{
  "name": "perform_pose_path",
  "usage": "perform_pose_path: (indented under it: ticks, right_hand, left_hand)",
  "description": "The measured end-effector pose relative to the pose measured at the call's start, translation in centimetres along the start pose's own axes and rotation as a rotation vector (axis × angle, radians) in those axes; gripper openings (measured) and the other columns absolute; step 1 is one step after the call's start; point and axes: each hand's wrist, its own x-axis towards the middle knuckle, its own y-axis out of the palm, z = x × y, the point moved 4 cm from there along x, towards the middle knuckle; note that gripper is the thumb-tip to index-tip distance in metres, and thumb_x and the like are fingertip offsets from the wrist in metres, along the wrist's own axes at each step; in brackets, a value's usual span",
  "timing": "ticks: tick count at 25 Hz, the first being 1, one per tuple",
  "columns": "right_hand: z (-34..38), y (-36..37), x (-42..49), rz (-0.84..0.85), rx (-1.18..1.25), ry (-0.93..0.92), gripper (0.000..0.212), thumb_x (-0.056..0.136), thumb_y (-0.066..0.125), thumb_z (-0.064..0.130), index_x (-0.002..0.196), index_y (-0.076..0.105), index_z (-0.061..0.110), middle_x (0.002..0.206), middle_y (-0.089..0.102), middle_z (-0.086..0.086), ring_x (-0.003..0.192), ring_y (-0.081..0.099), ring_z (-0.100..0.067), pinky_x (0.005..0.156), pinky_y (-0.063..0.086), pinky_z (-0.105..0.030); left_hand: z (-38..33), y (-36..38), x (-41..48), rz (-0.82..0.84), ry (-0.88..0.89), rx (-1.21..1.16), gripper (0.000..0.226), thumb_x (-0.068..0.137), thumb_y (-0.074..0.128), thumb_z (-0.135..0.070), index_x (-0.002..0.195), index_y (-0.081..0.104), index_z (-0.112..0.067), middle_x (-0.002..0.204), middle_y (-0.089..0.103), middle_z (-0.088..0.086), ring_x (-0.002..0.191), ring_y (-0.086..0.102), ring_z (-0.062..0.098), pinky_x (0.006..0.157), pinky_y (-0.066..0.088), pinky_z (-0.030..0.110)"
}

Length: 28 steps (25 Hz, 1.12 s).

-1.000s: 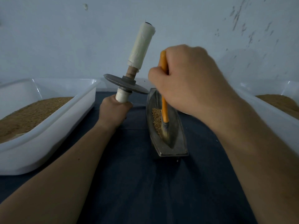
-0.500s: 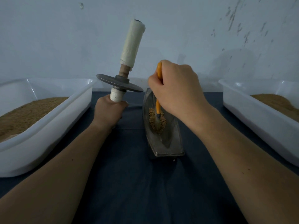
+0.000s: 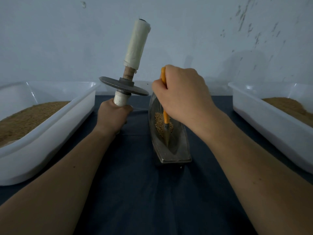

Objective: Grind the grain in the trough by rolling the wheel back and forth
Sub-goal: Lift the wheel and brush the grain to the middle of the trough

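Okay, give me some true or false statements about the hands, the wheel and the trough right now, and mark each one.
The left hand grips the wheel by its lower handle, holding it in the air left of the trough. True.
The right hand holds an orange-handled brush, its tip down in the trough. True.
The wheel's disc rests on the grain. False: it is clear of the trough.
The trough is empty. False: a small heap of grain lies in it.
Both white tubs are empty. False: the left tub and the right tub each hold brown meal.
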Motion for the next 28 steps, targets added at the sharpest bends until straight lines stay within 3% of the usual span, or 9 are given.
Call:
perform_pose_path:
  ticks: [2, 4, 7, 10, 15, 19, 28]
  right_hand:
    - [-0.2, -0.3, 0.2, -0.050, 0.020, 0.002, 0.028, 0.099, 0.045, 0.026, 0.073, 0.044, 0.016, 0.061, 0.043, 0.001, 0.054, 0.043, -0.017, 0.053, 0.046, -0.041]
    - [-0.1, -0.7, 0.4, -0.118, 0.052, -0.015, 0.030, 0.096, 0.046, 0.027, 0.068, 0.040, 0.018, 0.058, 0.040, 0.002, 0.050, 0.040, -0.016, 0.049, 0.039, -0.037]
    - [0.2, -0.3, 0.3, -0.080, 0.036, -0.021, 0.032, 0.096, 0.046, 0.030, 0.067, 0.038, 0.019, 0.058, 0.039, 0.003, 0.049, 0.039, -0.014, 0.048, 0.034, -0.031]
    - [-0.3, 0.2, 0.2, -0.047, 0.016, -0.007, 0.029, 0.100, 0.045, 0.027, 0.073, 0.044, 0.016, 0.061, 0.046, -0.001, 0.054, 0.048, -0.018, 0.053, 0.047, -0.041]
    - [-1.0, -0.4, 0.5, -0.244, 0.150, -0.006, 0.025, 0.102, 0.047, 0.025, 0.083, 0.055, 0.010, 0.067, 0.058, -0.007, 0.058, 0.058, -0.023, 0.056, 0.054, -0.046]
    - [-1.4, 0.9, 0.3, -0.141, 0.113, 0.006, 0.025, 0.103, 0.046, 0.025, 0.082, 0.053, 0.013, 0.065, 0.056, -0.003, 0.058, 0.058, -0.018, 0.059, 0.055, -0.043]
    - [-2.4, 0.4, 0.7, -0.195, 0.159, 0.027, 0.025, 0.102, 0.047, 0.023, 0.082, 0.055, 0.008, 0.069, 0.060, -0.010, 0.059, 0.059, -0.025, 0.057, 0.053, -0.046]
  left_hand:
    - [0.0, 0.0, 0.0, 0.002, -0.004, -0.006, 0.021, 0.070, 0.075, -0.030, 0.079, 0.061, -0.016, 0.054, 0.057, -0.002, 0.049, 0.055, 0.014, 0.051, 0.047, 0.032]
    - [0.0, 0.1, 0.0, 0.005, -0.008, -0.011, 0.021, 0.070, 0.075, -0.029, 0.079, 0.060, -0.016, 0.055, 0.057, 0.000, 0.050, 0.054, 0.015, 0.052, 0.047, 0.033]
    - [0.0, 0.0, 0.1, 0.009, -0.014, -0.034, 0.022, 0.068, 0.075, -0.029, 0.076, 0.059, -0.016, 0.058, 0.056, 0.004, 0.051, 0.053, 0.017, 0.053, 0.046, 0.034]
    - [0.0, 0.0, 0.0, 0.011, -0.012, -0.027, 0.022, 0.069, 0.075, -0.029, 0.078, 0.060, -0.016, 0.060, 0.057, 0.005, 0.052, 0.053, 0.016, 0.052, 0.046, 0.032]
    - [-0.1, 0.0, -0.1, 0.005, -0.009, -0.016, 0.021, 0.072, 0.075, -0.029, 0.082, 0.061, -0.017, 0.062, 0.058, 0.004, 0.052, 0.055, 0.015, 0.051, 0.047, 0.031]
    - [-0.1, -0.1, -0.1, 0.009, -0.015, 0.005, 0.023, 0.075, 0.075, -0.029, 0.088, 0.063, -0.016, 0.064, 0.061, 0.004, 0.053, 0.057, 0.015, 0.052, 0.050, 0.033]
    - [-0.3, 0.0, -0.3, 0.014, -0.006, -0.013, 0.021, 0.073, 0.074, -0.029, 0.081, 0.060, -0.016, 0.057, 0.057, 0.002, 0.050, 0.054, 0.014, 0.051, 0.048, 0.033]
